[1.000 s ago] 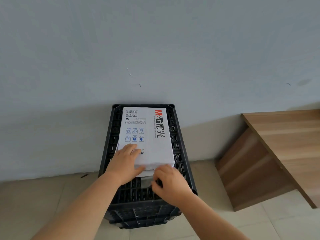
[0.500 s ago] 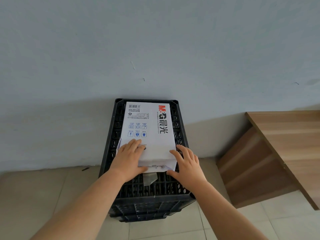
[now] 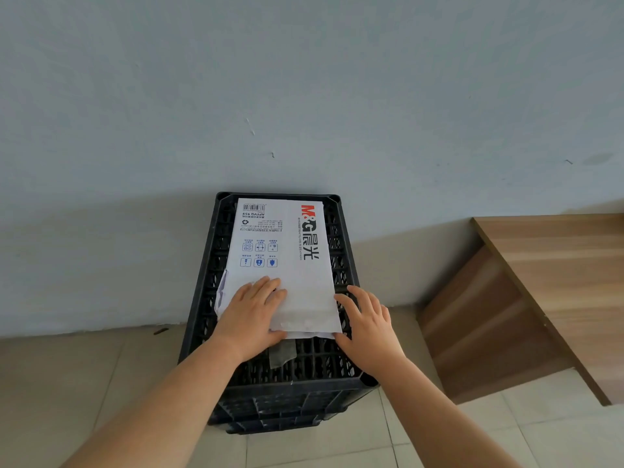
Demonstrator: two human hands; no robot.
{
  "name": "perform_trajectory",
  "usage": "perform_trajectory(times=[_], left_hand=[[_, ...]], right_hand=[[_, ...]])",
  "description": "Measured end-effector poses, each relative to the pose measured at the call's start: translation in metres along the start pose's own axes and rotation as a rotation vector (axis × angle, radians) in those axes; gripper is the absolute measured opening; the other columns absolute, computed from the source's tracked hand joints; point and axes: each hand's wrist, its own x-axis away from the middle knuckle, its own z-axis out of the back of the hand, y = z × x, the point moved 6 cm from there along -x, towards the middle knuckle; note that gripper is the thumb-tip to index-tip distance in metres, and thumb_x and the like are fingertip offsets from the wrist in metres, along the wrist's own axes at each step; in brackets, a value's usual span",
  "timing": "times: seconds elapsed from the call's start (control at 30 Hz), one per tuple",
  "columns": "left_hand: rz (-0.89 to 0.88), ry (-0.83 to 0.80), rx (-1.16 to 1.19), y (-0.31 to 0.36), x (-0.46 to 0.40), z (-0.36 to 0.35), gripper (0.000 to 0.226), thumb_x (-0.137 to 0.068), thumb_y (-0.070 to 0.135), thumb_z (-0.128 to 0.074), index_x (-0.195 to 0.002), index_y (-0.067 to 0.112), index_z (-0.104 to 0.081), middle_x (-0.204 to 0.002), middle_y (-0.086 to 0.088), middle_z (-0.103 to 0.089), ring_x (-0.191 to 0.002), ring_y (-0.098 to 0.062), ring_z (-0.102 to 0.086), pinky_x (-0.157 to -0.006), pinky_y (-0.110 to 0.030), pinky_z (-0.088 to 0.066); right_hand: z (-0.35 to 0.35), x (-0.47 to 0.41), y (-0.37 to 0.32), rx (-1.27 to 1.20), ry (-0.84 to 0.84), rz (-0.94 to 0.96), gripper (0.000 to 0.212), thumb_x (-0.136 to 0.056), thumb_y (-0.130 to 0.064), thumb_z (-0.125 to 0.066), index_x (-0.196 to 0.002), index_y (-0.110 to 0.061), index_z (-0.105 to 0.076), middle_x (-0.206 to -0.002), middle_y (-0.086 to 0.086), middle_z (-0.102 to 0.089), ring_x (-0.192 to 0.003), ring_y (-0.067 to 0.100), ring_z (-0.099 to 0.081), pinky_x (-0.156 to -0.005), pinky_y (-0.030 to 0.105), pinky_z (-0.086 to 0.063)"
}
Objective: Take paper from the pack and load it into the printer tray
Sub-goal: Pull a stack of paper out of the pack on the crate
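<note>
fingers (image 3: 266,288) of both hands flat, spread on paper pack (image 3: 280,265) — black crate (image 3: 304,393), tiled floor (image 3: 67,373)

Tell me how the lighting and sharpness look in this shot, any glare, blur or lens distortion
Head view: soft, even light, no glare on the paper pack; faint shadows on the wall behind the black crate. Pack print is legible and both hands look sharp, left hand, right hand. Wide-angle bend shows at the wooden desk edge.
</note>
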Motion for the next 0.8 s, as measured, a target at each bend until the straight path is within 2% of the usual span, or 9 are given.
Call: perform_trajectory(times=[0.07,0.1,0.17,0.23,0.3,0.47,0.6,0.7,0.8], left_hand=[[-0.041,0.050,0.025,0.002,0.002,0.006,0.066,-0.085,0.048,-0.061,-0.141,0.018,-0.042,-0.156,-0.003,-0.029,-0.145,-0.023,-0.023,-0.117,-0.035,-0.010],[-0.072,0.072,0.019,0.002,0.003,0.009,0.061,-0.083,0.045,-0.065,-0.135,0.016,-0.050,-0.150,-0.005,-0.040,-0.140,-0.025,-0.034,-0.115,-0.037,-0.020],[-0.133,0.149,-0.014,0.002,0.005,0.015,0.052,-0.077,0.041,-0.072,-0.120,0.013,-0.063,-0.132,-0.006,-0.058,-0.123,-0.025,-0.055,-0.104,-0.041,-0.043],[-0.166,0.207,-0.021,0.001,0.007,0.022,0.047,-0.078,0.043,-0.065,-0.114,0.013,-0.066,-0.119,-0.003,-0.065,-0.110,-0.020,-0.061,-0.093,-0.039,-0.052],[-0.178,0.216,-0.015,0.002,0.007,0.028,0.049,-0.082,0.048,-0.051,-0.115,0.015,-0.067,-0.115,0.000,-0.067,-0.106,-0.017,-0.063,-0.089,-0.035,-0.053],[-0.180,0.146,0.010,0.006,-0.001,0.035,0.048,-0.090,0.047,-0.037,-0.105,0.020,-0.073,-0.100,0.006,-0.074,-0.092,-0.012,-0.067,-0.085,-0.035,-0.053],[-0.147,0.093,-0.025,0.007,-0.012,0.039,0.062,-0.089,0.053,-0.020,-0.098,0.023,-0.073,-0.089,0.007,-0.073,-0.085,-0.013,-0.065,-0.085,-0.034,-0.047],[-0.136,0.148,-0.049,0.005,-0.018,0.045,0.063,-0.088,0.056,-0.021,-0.098,0.022,-0.073,-0.089,0.006,-0.074,-0.086,-0.015,-0.066,-0.086,-0.034,-0.046],[-0.133,0.260,-0.055,0.005,-0.018,0.054,0.055,-0.089,0.053,-0.032,-0.102,0.019,-0.074,-0.096,0.002,-0.075,-0.094,-0.019,-0.068,-0.090,-0.037,-0.047]], right_hand=[[0.000,0.001,0.002,0.000,-0.003,-0.010,0.065,-0.090,-0.047,-0.056,-0.146,-0.031,-0.029,-0.157,0.000,-0.022,-0.145,0.025,-0.017,-0.117,0.046,-0.019],[0.000,0.001,0.002,-0.001,-0.004,-0.015,0.065,-0.090,-0.048,-0.056,-0.146,-0.031,-0.029,-0.157,0.000,-0.022,-0.145,0.025,-0.017,-0.117,0.045,-0.019],[0.000,0.002,0.001,-0.004,-0.008,-0.022,0.065,-0.089,-0.048,-0.056,-0.146,-0.030,-0.029,-0.157,0.001,-0.022,-0.145,0.025,-0.017,-0.117,0.045,-0.019],[0.000,0.001,-0.001,-0.003,-0.010,-0.026,0.066,-0.089,-0.049,-0.056,-0.146,-0.030,-0.029,-0.157,0.001,-0.022,-0.145,0.026,-0.017,-0.117,0.046,-0.020],[0.000,0.000,-0.006,-0.007,-0.012,-0.025,0.066,-0.090,-0.049,-0.055,-0.146,-0.030,-0.028,-0.157,0.001,-0.021,-0.145,0.026,-0.017,-0.117,0.046,-0.019],[0.002,-0.009,-0.024,-0.063,0.008,0.000,0.062,-0.091,-0.048,-0.053,-0.146,-0.029,-0.029,-0.157,0.001,-0.021,-0.145,0.025,-0.017,-0.116,0.044,-0.019],[0.009,-0.023,-0.045,-0.158,0.045,0.049,0.058,-0.092,-0.050,-0.054,-0.142,-0.027,-0.038,-0.155,-0.001,-0.026,-0.144,0.022,-0.020,-0.116,0.040,-0.018],[0.016,-0.035,-0.060,-0.201,0.076,0.074,0.049,-0.094,-0.049,-0.053,-0.136,-0.024,-0.050,-0.153,-0.001,-0.033,-0.143,0.020,-0.023,-0.115,0.040,-0.019],[0.019,-0.046,-0.067,-0.204,0.065,0.067,0.045,-0.096,-0.044,-0.052,-0.135,-0.023,-0.051,-0.151,-0.002,-0.035,-0.142,0.019,-0.025,-0.115,0.038,-0.019]])
